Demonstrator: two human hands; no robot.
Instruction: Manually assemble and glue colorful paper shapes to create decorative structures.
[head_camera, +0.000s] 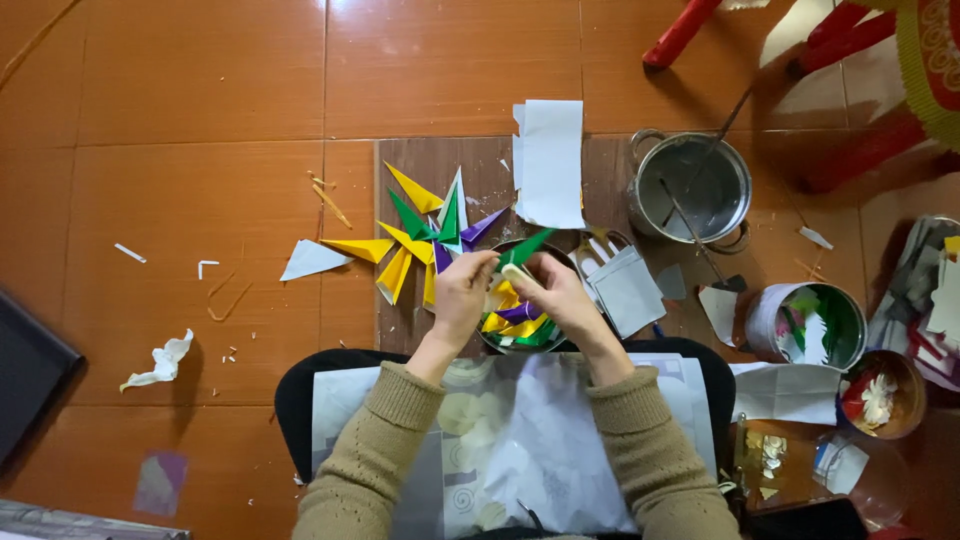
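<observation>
So both hands were up over a small dark bowl stuffed with folded paper bits in yellow, purple and green. The left hand and right hand had their fingers pinched shut on the same little pale folded paper piece, held between them just above the bowl's far rim. A green paper point stuck out right behind it, though I couldn't tell if it was part of that piece.

The bowl sat on a brown board on the orange tile floor. Left of the hands lay a spiky cluster of folded paper points, and past the bowl a white sheet. A metal pot with a stick in it stood off to the right.
</observation>
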